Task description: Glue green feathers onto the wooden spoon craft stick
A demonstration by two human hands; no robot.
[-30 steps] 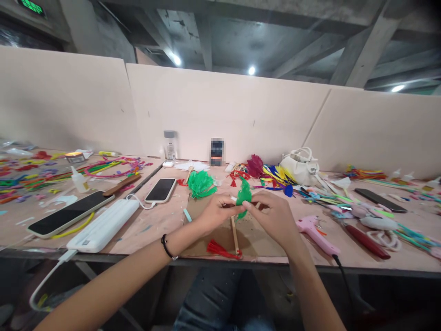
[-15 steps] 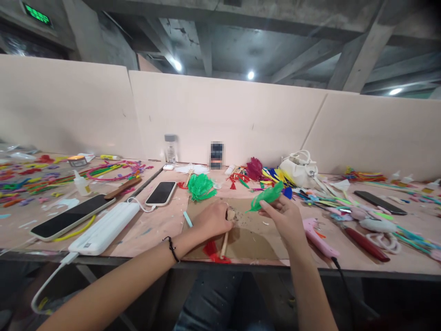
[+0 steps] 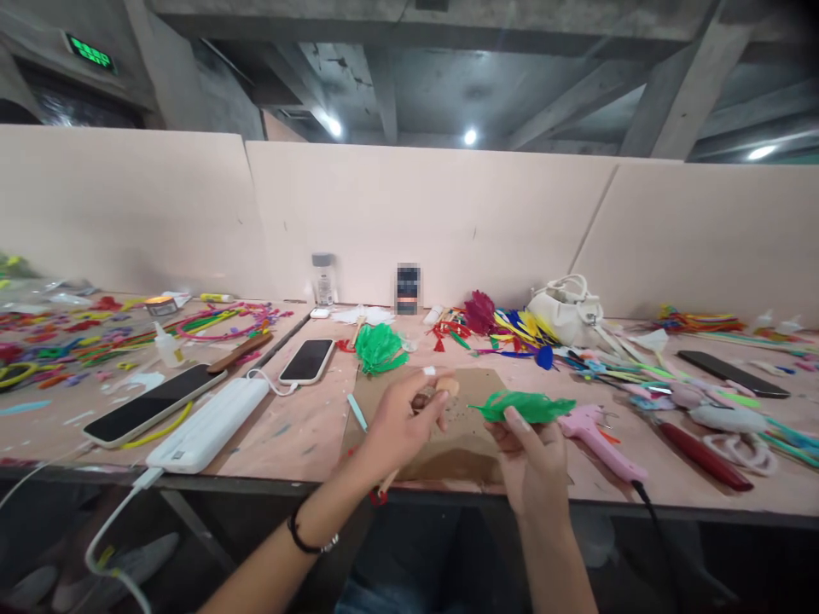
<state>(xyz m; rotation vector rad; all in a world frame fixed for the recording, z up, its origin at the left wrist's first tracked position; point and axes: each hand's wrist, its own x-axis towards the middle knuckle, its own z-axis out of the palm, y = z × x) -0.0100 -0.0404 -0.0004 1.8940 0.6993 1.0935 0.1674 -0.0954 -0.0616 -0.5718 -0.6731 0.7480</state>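
My left hand [image 3: 409, 418] is closed around a wooden stick [image 3: 392, 479] with a pale rounded end [image 3: 449, 388] showing past the fingers. At the stick's lower end, a red tassel [image 3: 379, 496] hangs near the table edge. My fingers hide the middle of the stick. In my right hand [image 3: 534, 452], a green feather [image 3: 528, 407] is pinched between thumb and fingers, lying nearly level with its narrow tip toward the left hand. Both hands are over a brown cardboard sheet [image 3: 470, 465]. A bunch of green feathers [image 3: 379, 348] lies behind the left hand.
A pink glue gun [image 3: 607, 443] and a red-handled tool [image 3: 707, 456] lie to the right. Phones [image 3: 307, 362], a white power bank [image 3: 208, 424] and a glue bottle [image 3: 168, 346] are on the left. Coloured feathers [image 3: 521, 328] and a white handbag [image 3: 564, 314] are at the back.
The left hand has turned and lifted the stick, so its pale end faces up to the right. The right hand has lowered the green feather and turned it nearly level.
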